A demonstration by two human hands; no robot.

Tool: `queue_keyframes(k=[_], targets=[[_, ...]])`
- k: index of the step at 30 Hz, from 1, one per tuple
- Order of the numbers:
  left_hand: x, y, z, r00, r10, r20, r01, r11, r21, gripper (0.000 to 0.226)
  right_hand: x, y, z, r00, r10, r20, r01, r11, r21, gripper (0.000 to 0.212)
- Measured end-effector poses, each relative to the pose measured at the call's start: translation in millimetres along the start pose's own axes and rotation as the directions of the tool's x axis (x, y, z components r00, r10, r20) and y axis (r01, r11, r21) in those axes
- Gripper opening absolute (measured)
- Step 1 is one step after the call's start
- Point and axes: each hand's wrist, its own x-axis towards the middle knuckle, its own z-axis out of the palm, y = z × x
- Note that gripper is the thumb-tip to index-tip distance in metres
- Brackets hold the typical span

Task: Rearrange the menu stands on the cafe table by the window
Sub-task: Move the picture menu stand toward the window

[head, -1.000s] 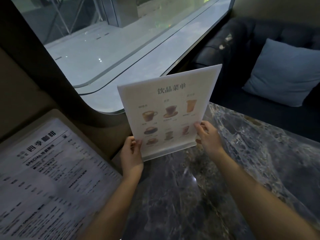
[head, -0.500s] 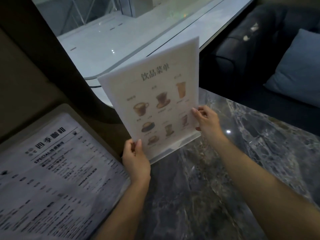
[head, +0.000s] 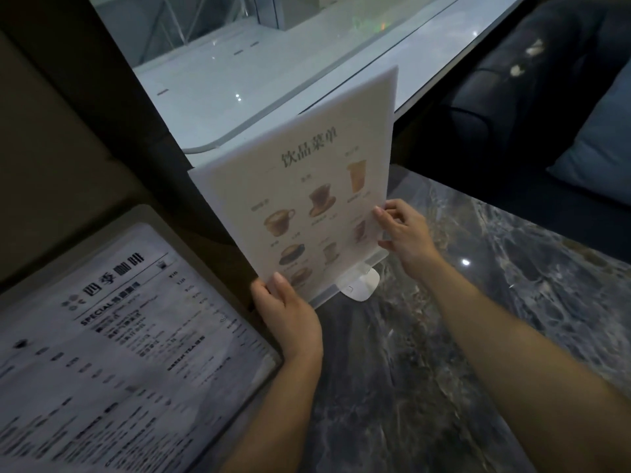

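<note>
A white drinks menu stand with pictures of coffee cups stands upright near the window edge of the dark marble table. Its rounded clear base shows below the sheet. My left hand grips the sheet's lower left corner, thumb on the front. My right hand pinches its lower right edge. A second, larger menu with black print leans at the left, close to my left forearm.
A window with a pale sill runs behind the table. A dark sofa with a blue-grey cushion sits at the back right. The marble surface extends to the right and toward me.
The drinks menu has turned, its right edge swinging away toward the window, and shifted left along the table edge. Both hands stayed on its lower corners; its base now shows.
</note>
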Motion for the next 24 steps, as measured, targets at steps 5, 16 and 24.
queue_keyframes(k=[5, 16, 24], targets=[[5.5, 0.3, 8.8, 0.994, 0.025, -0.103, -0.032, 0.997, -0.074, 0.028, 21.0, 1.8, 11.2, 0.997, 0.014, 0.073, -0.013, 1.000, -0.019, 0.010], [7.8, -2.8, 17.8, 0.983, -0.002, -0.183, -0.026, 0.988, -0.153, 0.031, 46.0, 6.8, 27.6, 0.985, 0.012, 0.170, -0.002, 0.998, -0.062, 0.007], [9.0, -3.1, 18.1, 0.985, -0.014, -0.169, -0.012, 0.988, -0.152, 0.033, 44.7, 10.7, 28.5, 0.985, 0.019, 0.171, -0.006, 0.997, -0.078, 0.006]])
